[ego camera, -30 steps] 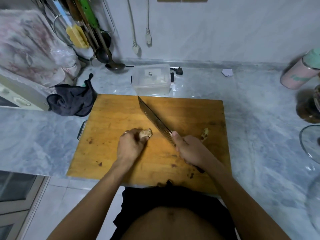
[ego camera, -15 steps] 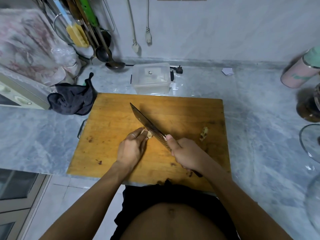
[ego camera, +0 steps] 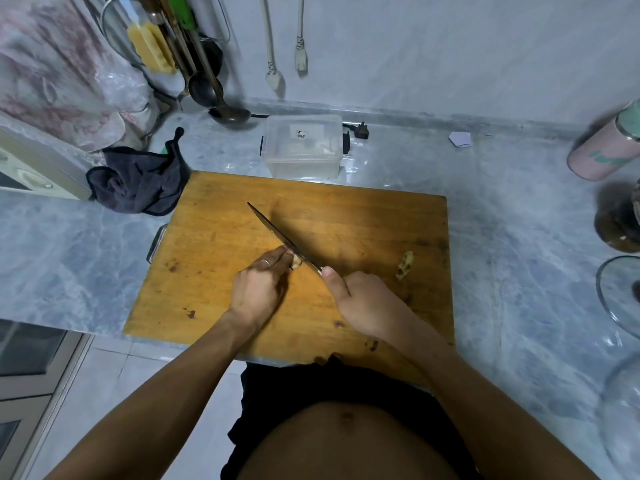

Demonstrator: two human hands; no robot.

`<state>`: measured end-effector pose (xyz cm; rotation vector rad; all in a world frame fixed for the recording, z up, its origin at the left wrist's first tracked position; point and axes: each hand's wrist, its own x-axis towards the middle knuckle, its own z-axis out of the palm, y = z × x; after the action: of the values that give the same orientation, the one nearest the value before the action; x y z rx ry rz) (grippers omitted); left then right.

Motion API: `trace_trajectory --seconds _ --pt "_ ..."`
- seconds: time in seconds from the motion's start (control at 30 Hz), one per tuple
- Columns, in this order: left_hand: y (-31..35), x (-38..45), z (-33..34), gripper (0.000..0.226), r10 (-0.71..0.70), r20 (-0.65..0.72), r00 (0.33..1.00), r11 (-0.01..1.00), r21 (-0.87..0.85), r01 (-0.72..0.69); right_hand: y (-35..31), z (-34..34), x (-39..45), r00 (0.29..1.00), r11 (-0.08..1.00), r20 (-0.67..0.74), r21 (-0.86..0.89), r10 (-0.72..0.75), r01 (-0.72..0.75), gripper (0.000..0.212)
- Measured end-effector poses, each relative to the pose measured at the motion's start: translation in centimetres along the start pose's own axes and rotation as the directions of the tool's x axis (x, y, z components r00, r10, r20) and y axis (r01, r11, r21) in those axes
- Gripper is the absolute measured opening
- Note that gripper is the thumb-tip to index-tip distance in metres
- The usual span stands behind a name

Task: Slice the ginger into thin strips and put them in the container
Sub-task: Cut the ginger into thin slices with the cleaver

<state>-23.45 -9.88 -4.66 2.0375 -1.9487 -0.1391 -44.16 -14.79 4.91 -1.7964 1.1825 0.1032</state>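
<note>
A: Ginger (ego camera: 296,262) sits near the middle of the cutting board (ego camera: 214,244), a small pale piece pinned under the fingertips of the left hand (ego camera: 258,291). Those fingers are curled down over it, holding it steady, and a ring shows on one of them.

B: And the knife (ego camera: 280,237)?

A: Its blade runs diagonally across the board, the edge right against the ginger on its right side. The right hand (ego camera: 363,303) is wrapped round the handle, with the thumb laid forward toward the blade. The handle itself is hidden inside the fist.

B: How far along would you say it is?

A: Early, I'd judge. I can see no pile of strips anywhere on the board. A second ginger piece (ego camera: 404,265) lies uncut toward the board's right edge, well apart from the hands. So most of the slicing is left, and all of the moving.

B: The container (ego camera: 302,147)?

A: Clear plastic box just beyond the board's far edge, nearly touching it. Whether a lid is on it I can't tell, and the pale shapes through the wall are too dim to call ginger.

B: Anything readable?

A: A small dark mark or sticker on top of the container, too small to read. A pink canister (ego camera: 602,152) far off the board's right corner carries a green pattern, but no words that I can make out.
</note>
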Motion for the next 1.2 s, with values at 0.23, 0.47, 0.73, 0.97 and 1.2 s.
trace_trajectory --seconds 0.23,0.47,0.73,0.97,1.2 --pt "0.0 0.1 0.2 0.05 0.016 0.003 1.0 1.0 0.021 -0.016 -0.3 0.3 1.5 1.0 1.0 -0.002 0.002 0.016 -0.016 0.071" --pt "0.0 -0.1 0.3 0.05 -0.011 -0.007 1.0 1.0 -0.021 0.01 0.8 1.2 1.4 0.999 0.997 0.009 0.056 0.05 -0.051 0.068" --pt "-0.3 -0.4 0.8 0.045 -0.04 -0.043 0.998 0.995 -0.095 0.036 1.7 2.8 2.3 0.998 0.997 -0.039 0.048 0.057 -0.055 0.071" --pt "0.8 -0.5 0.0 0.037 -0.169 -0.026 0.985 0.962 -0.22 0.16 1.0 1.9 1.1 0.996 0.998 -0.075 0.05 0.037 -0.033 0.075" --pt "2.2 -0.4 -0.7 0.035 -0.123 0.017 0.992 0.954 -0.273 0.123 4.8 2.7 -2.8 0.985 0.963 -0.111 0.249 0.131 -0.1 0.073"
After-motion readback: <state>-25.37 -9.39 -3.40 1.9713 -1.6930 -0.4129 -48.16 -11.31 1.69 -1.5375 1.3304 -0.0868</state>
